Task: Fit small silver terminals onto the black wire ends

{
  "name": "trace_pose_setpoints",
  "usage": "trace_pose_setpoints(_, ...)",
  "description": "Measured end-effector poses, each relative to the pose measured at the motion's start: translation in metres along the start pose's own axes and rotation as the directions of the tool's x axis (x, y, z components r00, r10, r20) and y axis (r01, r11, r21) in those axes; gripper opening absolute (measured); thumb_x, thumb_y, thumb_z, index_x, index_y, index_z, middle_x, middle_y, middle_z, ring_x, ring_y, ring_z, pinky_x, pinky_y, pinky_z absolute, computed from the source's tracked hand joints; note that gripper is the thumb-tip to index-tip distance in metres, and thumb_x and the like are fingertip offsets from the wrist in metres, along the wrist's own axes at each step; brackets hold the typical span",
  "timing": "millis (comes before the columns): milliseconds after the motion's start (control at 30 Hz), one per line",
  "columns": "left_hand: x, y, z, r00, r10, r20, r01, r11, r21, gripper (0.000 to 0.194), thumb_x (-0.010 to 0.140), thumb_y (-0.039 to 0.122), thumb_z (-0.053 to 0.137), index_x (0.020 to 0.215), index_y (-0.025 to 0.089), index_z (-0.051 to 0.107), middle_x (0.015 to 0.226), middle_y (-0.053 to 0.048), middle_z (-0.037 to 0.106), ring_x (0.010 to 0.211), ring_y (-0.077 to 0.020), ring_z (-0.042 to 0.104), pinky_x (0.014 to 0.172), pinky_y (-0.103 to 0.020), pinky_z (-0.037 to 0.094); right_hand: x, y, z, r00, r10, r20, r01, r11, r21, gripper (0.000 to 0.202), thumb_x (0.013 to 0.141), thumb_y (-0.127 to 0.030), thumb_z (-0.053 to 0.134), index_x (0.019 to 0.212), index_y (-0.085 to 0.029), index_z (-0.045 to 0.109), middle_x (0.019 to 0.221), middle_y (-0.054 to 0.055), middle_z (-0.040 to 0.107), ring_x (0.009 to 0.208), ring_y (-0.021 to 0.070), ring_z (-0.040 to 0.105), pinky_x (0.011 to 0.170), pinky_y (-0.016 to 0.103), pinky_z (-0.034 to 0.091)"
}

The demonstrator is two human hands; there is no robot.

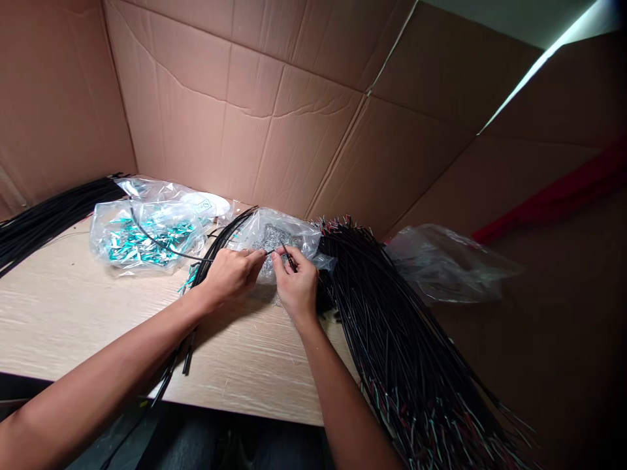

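Note:
My left hand is closed on a black cable, which arcs out to the left over a plastic bag. The cable's end shows beyond my left fingertips and meets the fingertips of my right hand. That hand is closed too, around slim dark tweezers pointing up and away. Just behind both hands lies a clear bag of small silvery pieces. Under my left wrist runs a bundle of black cables, reaching to the table's front edge.
On the left, a clear bag holds small teal-and-white pieces. More black cables lie at far left. A thick heap of cables with stripped coloured ends covers the right side. Beyond it is a crumpled plastic bag. Cardboard walls enclose the wooden table.

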State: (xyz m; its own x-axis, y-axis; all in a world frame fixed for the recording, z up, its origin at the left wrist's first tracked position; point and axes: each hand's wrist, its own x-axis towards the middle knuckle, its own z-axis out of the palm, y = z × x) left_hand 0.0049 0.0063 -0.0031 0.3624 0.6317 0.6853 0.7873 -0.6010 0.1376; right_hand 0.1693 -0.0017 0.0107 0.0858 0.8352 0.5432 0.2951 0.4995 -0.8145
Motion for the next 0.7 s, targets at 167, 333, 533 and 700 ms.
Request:
trace_pose_setpoints(167,0.002,-0.003,-0.001,0.998,-0.063,0.015,0.064,0.996,-0.065,0.033,0.105,0.028,0.044,0.09,0.019,0.072,0.07,-0.007,0.071,0.055,-0.0171,0.057,0.054,-0.03,0.025,0.006,-0.012,-0.019,0.996,-0.055,0.067,0.063,0.99,-0.126,0.022,0.093,-0.04,0.067,0.082,-0.021,0.061,0.069,-0.004,0.052,0.056,0.0117,0.04,0.052,0.025,0.036)
trace_pose_setpoints(333,0.005,-0.008,-0.002,0.99,-0.134,0.042,0.136,0.99,-0.044,0.034,0.103,0.031,0.047,0.084,0.02,0.072,0.065,-0.007,0.068,0.053,-0.0188,0.054,0.055,-0.031,0.025,0.014,-0.013,-0.039,0.967,-0.136,0.217,0.206,0.915,-0.347,0.033,0.102,-0.04,0.052,0.075,-0.022,0.057,0.067,-0.001,0.056,0.062,0.0154,0.049,0.061,0.03,0.034)
trace_pose_setpoints(533,0.007,-0.005,-0.005,0.973,-0.164,0.161,0.159,0.986,0.044,0.033,0.102,0.03,0.046,0.086,0.02,0.073,0.07,-0.01,0.072,0.057,-0.0219,0.061,0.055,-0.032,0.026,0.014,0.0,-0.033,0.958,-0.086,0.272,0.206,0.868,-0.451,0.029,0.1,-0.043,0.058,0.083,-0.02,0.066,0.072,0.002,0.066,0.06,0.0154,0.052,0.062,0.03,0.036)
trace_pose_setpoints(700,0.006,0.0,-0.007,0.953,-0.135,0.272,0.096,0.984,0.152,0.035,0.104,0.027,0.04,0.097,0.018,0.073,0.084,-0.013,0.076,0.064,-0.0239,0.067,0.057,-0.032,0.031,0.012,0.003,-0.028,0.958,-0.057,0.281,0.194,0.85,-0.489,0.035,0.1,-0.045,0.057,0.083,-0.019,0.072,0.073,0.003,0.069,0.06,0.0158,0.051,0.062,0.03,0.036)
